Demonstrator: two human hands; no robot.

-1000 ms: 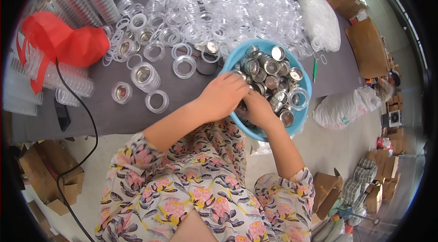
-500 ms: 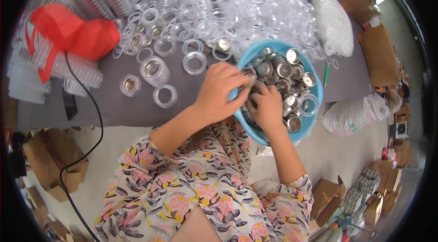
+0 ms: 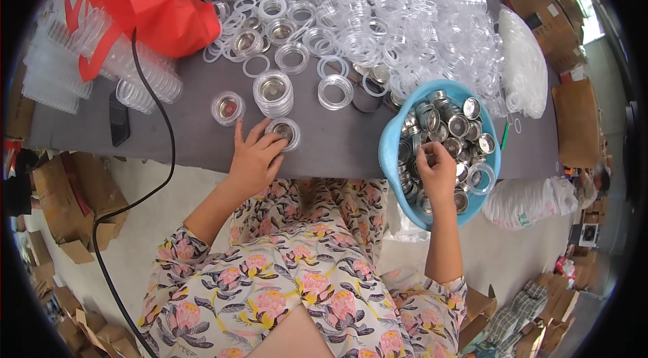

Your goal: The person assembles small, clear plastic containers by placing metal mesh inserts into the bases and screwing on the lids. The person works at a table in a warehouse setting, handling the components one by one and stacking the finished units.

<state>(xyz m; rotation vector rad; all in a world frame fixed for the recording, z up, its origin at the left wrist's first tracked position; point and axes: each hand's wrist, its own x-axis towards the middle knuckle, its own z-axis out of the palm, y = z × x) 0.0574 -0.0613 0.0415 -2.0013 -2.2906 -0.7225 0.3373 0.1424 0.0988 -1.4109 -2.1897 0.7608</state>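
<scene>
My left hand has its fingers spread, the fingertips resting on a metal cap that sits inside a clear plastic ring on the table. Just beyond it stands a short stack of clear rings with a metal cap in the top one. Another ring with a cap lies to the left. Over the light-blue basin my right hand is closed in a pinch on what looks like a metal cap seen edge-on. Several metal caps fill the basin, and one clear ring lies among them.
A big heap of clear plastic rings covers the back of the table. Red bag, stacked clear plastic pieces, a black cable and a dark phone-like object are at left. A green pen lies right of the basin.
My left hand has moved from the basin leftward with a metal cap, which now sits in the nearest ring. My right hand has stayed at the basin, lifted slightly. The view has shifted.
</scene>
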